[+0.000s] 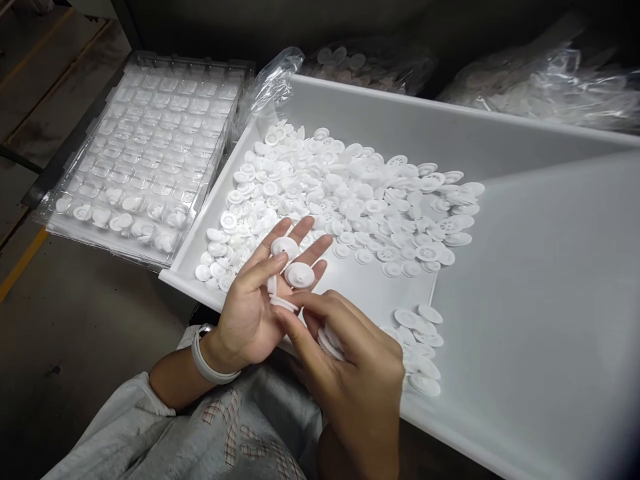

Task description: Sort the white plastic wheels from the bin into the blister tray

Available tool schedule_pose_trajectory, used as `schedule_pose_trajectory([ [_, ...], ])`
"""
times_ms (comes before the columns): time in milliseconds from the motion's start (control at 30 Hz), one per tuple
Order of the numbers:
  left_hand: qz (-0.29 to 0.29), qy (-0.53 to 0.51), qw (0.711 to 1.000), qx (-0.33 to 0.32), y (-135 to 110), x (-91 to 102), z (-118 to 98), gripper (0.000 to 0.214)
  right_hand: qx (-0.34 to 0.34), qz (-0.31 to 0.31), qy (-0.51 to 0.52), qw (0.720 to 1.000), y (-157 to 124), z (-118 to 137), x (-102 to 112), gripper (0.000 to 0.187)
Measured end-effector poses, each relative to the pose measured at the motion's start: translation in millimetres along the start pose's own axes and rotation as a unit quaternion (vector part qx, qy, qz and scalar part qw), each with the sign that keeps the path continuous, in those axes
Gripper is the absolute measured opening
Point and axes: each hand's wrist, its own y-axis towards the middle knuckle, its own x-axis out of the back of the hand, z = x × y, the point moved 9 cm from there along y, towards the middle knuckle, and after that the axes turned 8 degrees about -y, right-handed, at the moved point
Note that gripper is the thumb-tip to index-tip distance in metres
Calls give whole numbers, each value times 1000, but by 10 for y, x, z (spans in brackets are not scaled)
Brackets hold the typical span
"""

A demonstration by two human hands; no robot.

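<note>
My left hand (257, 307) is turned palm up over the front edge of the bin, fingers spread beneath several white plastic gears (300, 275). Its thumb presses on a gear (285, 248) near the index finger. My right hand (350, 353) pinches another white gear (284, 303) by its rim, against the left palm. More white gears (330, 341) are tucked inside the curled right fingers, partly hidden. Behind both hands lies a large heap of the same white gears (350, 193), in the big white bin (525, 267).
Left of the bin are stacked clear plastic trays (160, 140) with rows of pockets; the nearest row holds white parts. A smaller pile of white gears (420, 347) lies right of my hands. Clear bags of parts (550, 87) sit behind the bin's far wall.
</note>
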Motion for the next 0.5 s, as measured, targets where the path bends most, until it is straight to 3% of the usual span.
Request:
schedule_pose_trajectory([
  [133,-7,-9,999,-46,10,30,-62,26,-58,-28,39,997,-11,-80,21,9],
  [267,-19,-9,997,-68,31,60,-92,31,-95,2,62,994,3,-135,-51,13],
  [500,3,-37,999,2,35,-8,-4,31,-119,-12,17,993,11,-214,-37,18],
])
